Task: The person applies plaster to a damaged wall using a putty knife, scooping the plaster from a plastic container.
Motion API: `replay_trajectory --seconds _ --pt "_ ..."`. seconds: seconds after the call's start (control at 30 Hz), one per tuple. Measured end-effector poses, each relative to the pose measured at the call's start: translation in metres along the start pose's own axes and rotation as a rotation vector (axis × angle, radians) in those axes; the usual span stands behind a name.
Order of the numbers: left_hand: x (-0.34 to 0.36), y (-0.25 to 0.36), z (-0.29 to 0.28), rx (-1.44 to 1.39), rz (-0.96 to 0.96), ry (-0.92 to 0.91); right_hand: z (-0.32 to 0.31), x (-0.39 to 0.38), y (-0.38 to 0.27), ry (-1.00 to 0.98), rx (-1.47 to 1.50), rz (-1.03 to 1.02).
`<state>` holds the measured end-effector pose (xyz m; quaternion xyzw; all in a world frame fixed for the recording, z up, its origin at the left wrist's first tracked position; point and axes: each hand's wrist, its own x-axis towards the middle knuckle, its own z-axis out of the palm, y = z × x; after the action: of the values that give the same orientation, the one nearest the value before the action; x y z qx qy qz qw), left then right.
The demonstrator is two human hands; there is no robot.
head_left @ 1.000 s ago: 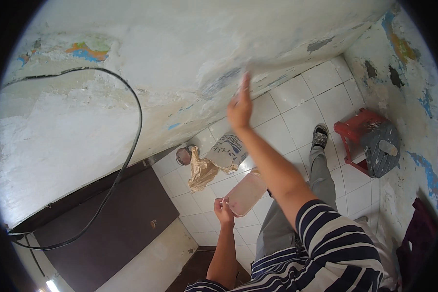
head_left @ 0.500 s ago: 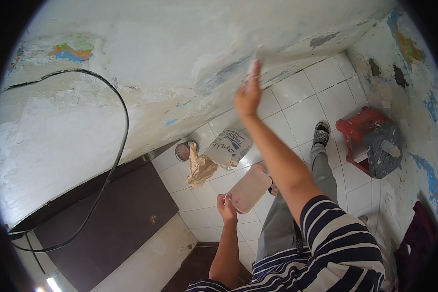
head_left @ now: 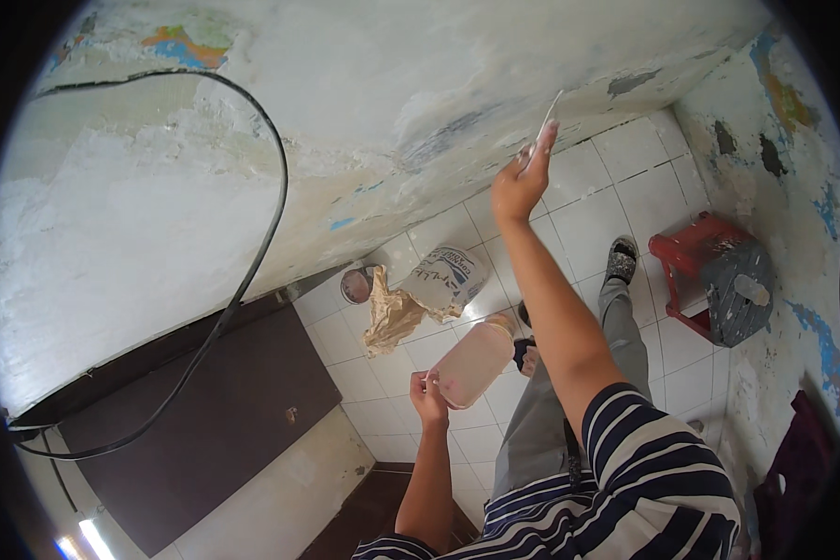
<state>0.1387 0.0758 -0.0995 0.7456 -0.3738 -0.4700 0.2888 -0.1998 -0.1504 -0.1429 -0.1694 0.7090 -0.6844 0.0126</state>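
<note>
My right hand (head_left: 521,187), at the end of an outstretched arm, grips a thin, pale flat-bladed tool (head_left: 554,105) that looks like a putty knife seen edge-on. Its blade points up toward the patchy white wall (head_left: 345,103); I cannot tell whether it touches. A grey smeared patch (head_left: 453,135) on the wall lies left of the blade. Lower down, my left hand (head_left: 429,401) is closed on the near edge of a shallow, translucent pinkish plastic tray (head_left: 476,362). The tray is held above the tiled floor, in front of my legs.
On the floor stand a white bucket (head_left: 453,280), crumpled brown paper (head_left: 390,313) and a small round tin (head_left: 357,284). A red stool (head_left: 674,254) with a dark plastic bag (head_left: 737,289) is at right. A black cable (head_left: 275,201) loops at left, above a dark brown panel (head_left: 205,429).
My right hand and the bladed tool have moved right along the wall, past the grey patch. The whole view has shifted slightly. My left hand keeps its hold on the tray.
</note>
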Motion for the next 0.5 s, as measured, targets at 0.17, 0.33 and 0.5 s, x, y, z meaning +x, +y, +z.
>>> replay_trajectory --seconds 0.17,0.33,0.5 --pt "0.006 -0.020 -0.006 -0.007 -0.066 -0.017 0.035 -0.051 -0.025 -0.209 -0.023 -0.091" --pt "-0.003 0.002 0.016 -0.038 -0.076 -0.043 0.014 -0.140 -0.049 -0.546 0.181 -0.135" --pt "0.009 -0.011 -0.005 -0.031 0.018 -0.022 -0.024 -0.090 -0.025 -0.304 0.100 0.128"
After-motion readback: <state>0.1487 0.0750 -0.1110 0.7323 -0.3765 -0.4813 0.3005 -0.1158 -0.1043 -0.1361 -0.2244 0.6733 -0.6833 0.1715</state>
